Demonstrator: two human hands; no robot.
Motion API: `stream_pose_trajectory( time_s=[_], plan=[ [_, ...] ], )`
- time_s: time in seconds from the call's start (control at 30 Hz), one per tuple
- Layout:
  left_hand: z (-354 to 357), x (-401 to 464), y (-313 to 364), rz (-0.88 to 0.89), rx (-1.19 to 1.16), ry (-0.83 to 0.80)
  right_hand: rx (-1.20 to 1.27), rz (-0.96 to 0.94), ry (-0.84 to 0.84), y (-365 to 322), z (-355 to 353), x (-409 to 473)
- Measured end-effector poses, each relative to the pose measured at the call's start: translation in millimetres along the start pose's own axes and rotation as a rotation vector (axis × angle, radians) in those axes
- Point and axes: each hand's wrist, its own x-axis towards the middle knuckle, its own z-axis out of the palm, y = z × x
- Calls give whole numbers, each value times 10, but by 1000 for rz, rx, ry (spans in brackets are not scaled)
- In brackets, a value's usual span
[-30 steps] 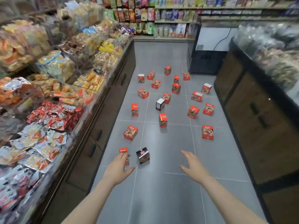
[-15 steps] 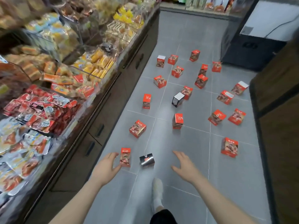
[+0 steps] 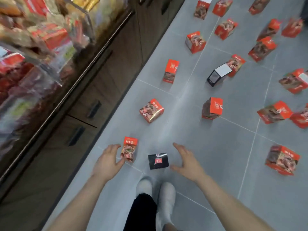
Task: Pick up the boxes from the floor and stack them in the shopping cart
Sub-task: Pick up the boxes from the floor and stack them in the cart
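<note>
Several red boxes lie scattered over the grey tiled floor (image 3: 216, 147). The nearest red box (image 3: 129, 149) stands upright just right of my left hand (image 3: 108, 160), whose spread fingers reach toward it without gripping. A small black box (image 3: 158, 160) lies between my hands. My right hand (image 3: 186, 161) hovers open to the right of the black box. Another red box (image 3: 151, 110) lies farther ahead, and one more (image 3: 281, 160) sits at the right. No shopping cart is in view.
A dark cabinet (image 3: 93, 100) with drawer handles runs along the left, under a display of snack packets (image 3: 30, 52). My white shoes (image 3: 155, 192) stand just behind the black box. A second black-and-white box (image 3: 218, 75) lies tipped among the far red boxes.
The view has tilted down and moved closer to the floor. Both hands have come lower, toward the nearest red box and the black box. My feet now show.
</note>
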Motion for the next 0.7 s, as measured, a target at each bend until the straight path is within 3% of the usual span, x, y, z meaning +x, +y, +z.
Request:
stream_pose_trajectory(
  time_s=[0.23,0.4,0.57,0.7],
  plan=[
    [1401,820,-694,-34,24,-67,-133,-80,-73,847,1296,1047],
    [2212,1313,-1067,-176,89,-97,-298,-171,-138,1304,1874,1570],
    [2348,1515,-1041,-246,16,44,-322,-217,-88,1344,1904,1749],
    [2026,1459,-895,-215,33,7,-256,-121,-60,1154,1623,1693]
  ],
)
